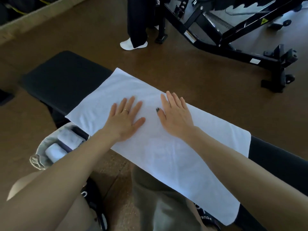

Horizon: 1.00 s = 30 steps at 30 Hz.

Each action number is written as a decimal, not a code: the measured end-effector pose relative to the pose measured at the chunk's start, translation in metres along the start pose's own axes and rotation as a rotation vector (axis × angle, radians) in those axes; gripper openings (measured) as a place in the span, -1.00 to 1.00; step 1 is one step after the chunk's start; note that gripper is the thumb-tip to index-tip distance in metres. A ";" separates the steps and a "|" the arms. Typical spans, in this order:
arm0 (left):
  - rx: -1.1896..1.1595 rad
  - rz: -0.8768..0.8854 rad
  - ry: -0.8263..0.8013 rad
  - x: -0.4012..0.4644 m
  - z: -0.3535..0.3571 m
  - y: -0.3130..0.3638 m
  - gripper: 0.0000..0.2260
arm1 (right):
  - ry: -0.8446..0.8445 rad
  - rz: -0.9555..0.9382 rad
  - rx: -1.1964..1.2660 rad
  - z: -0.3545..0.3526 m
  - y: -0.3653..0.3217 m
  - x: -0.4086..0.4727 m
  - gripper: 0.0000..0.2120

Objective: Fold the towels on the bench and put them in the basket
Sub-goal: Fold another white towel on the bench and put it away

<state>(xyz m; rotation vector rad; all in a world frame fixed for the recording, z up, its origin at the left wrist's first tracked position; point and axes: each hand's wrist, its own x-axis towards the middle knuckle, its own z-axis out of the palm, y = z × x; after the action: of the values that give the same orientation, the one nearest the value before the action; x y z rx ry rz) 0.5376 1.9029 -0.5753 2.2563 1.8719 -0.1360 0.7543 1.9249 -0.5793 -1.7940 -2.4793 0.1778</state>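
Brown gym floor (191,67) all round, black padded bench (66,77) slanting from upper left to lower right. White towel (166,155) spread flat along bench, near edge overhanging. Left hand (124,119) and right hand (176,114) side by side at centre frame, palms down, fingers straight and slightly spread, pressing towel, cloth beneath every fingertip. Basket (40,147) at lower left beside bench, rolled towels (55,151) inside.

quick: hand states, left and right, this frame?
Left hand: open, fingers spread, pressing flat on the white towel.
Right hand: open, flat on the same towel, holding nothing.
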 end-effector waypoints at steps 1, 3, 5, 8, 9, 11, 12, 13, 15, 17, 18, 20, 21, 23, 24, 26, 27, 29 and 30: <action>-0.004 0.012 -0.015 0.001 0.002 -0.007 -0.35 | -0.011 0.013 -0.014 0.003 -0.005 0.007 -0.34; -0.027 -0.014 0.065 0.008 -0.001 -0.020 -0.38 | 0.021 0.056 0.012 0.005 -0.015 0.022 -0.33; -0.058 -0.121 0.112 0.018 -0.006 -0.036 -0.42 | 0.064 0.050 0.053 0.005 -0.024 0.040 -0.35; -0.082 -0.202 0.046 0.020 -0.005 -0.072 -0.44 | 0.044 0.010 0.039 0.012 -0.033 0.065 -0.33; -0.087 -0.194 0.046 0.019 -0.003 -0.082 -0.44 | 0.050 0.021 0.040 0.014 -0.036 0.074 -0.35; -0.109 -0.185 0.065 0.017 -0.002 -0.093 -0.45 | 0.068 0.011 0.049 0.018 -0.044 0.090 -0.37; -0.111 -0.187 0.080 0.017 -0.002 -0.096 -0.44 | 0.069 -0.012 0.053 0.020 -0.048 0.097 -0.37; -0.107 -0.191 0.092 0.018 -0.002 -0.100 -0.44 | 0.067 -0.033 0.051 0.022 -0.053 0.102 -0.36; -0.103 -0.213 0.101 0.019 -0.002 -0.111 -0.45 | 0.079 -0.041 0.040 0.025 -0.056 0.108 -0.37; -0.114 -0.247 0.099 0.017 -0.002 -0.127 -0.45 | 0.062 -0.032 0.032 0.025 -0.058 0.114 -0.40; -0.119 -0.253 0.099 0.017 -0.001 -0.132 -0.45 | 0.056 -0.048 0.023 0.024 -0.061 0.118 -0.40; -0.114 -0.241 0.096 0.017 0.001 -0.134 -0.44 | 0.033 -0.131 0.025 0.020 -0.072 0.132 -0.41; -0.112 -0.234 0.099 0.017 0.001 -0.132 -0.44 | 0.009 -0.173 0.037 0.020 -0.080 0.140 -0.42; -0.128 -0.225 0.126 0.015 0.001 -0.132 -0.44 | -0.024 -0.204 0.043 0.023 -0.092 0.156 -0.44; -0.138 -0.226 0.148 0.013 0.000 -0.134 -0.43 | -0.030 -0.195 0.041 0.024 -0.097 0.164 -0.44; -0.170 -0.239 0.198 0.007 -0.002 -0.146 -0.41 | -0.045 -0.170 0.041 0.026 -0.103 0.180 -0.42; -0.203 -0.252 0.225 0.003 -0.002 -0.153 -0.39 | -0.059 -0.163 0.046 0.026 -0.107 0.186 -0.42; -0.251 -0.270 0.268 -0.005 0.001 -0.166 -0.37 | -0.105 -0.144 0.061 0.026 -0.112 0.196 -0.40; -0.252 -0.275 0.281 -0.008 0.003 -0.170 -0.38 | -0.134 -0.126 0.066 0.025 -0.114 0.201 -0.39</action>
<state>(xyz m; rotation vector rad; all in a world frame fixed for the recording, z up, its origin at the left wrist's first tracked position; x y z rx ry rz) 0.3696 1.9241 -0.5940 1.9238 2.1901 0.3746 0.5805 2.0796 -0.5898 -1.6461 -2.6330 0.3784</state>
